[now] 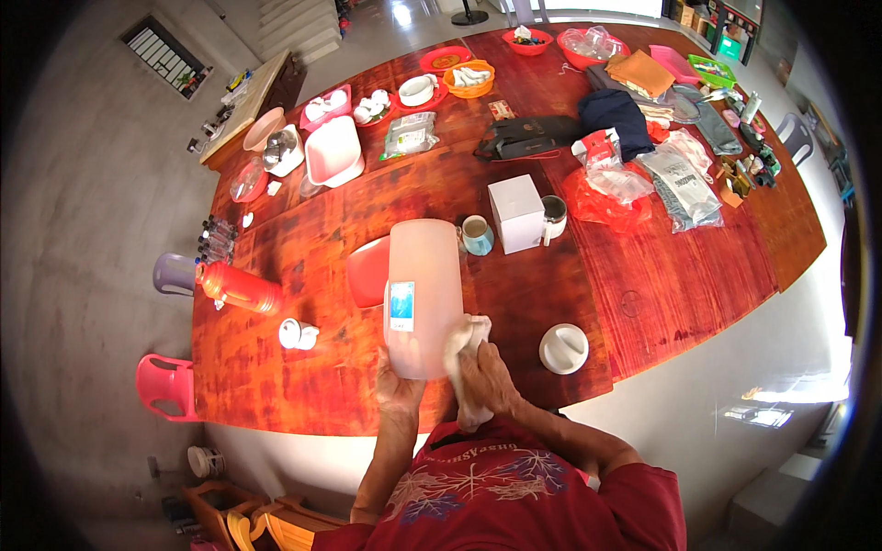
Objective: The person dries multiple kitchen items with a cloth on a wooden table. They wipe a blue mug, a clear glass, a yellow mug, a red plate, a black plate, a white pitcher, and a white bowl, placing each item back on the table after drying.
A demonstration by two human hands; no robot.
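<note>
In front of me a large translucent pinkish plastic container (427, 266) with a blue and white label leans over the near part of the table. My left hand (399, 384) grips it at its lower left edge. In my right hand (490, 378) is a whitish cloth (469, 399), bunched up and touching the container's lower right side. Partly hidden behind the container lies a red plastic piece (367, 273). A light blue mug (478, 236) stands just to the container's right, and a white round lid with a raised grip (563, 349) rests right of my right hand.
A white box (516, 214) stands beside a dark-lined mug (553, 213). To the left are a white cup (298, 334) and a red thermos (241, 286). Basins, bowls and bags crowd the far side of the reddish wooden table (303, 386). A pink chair (167, 386) stands at the left edge.
</note>
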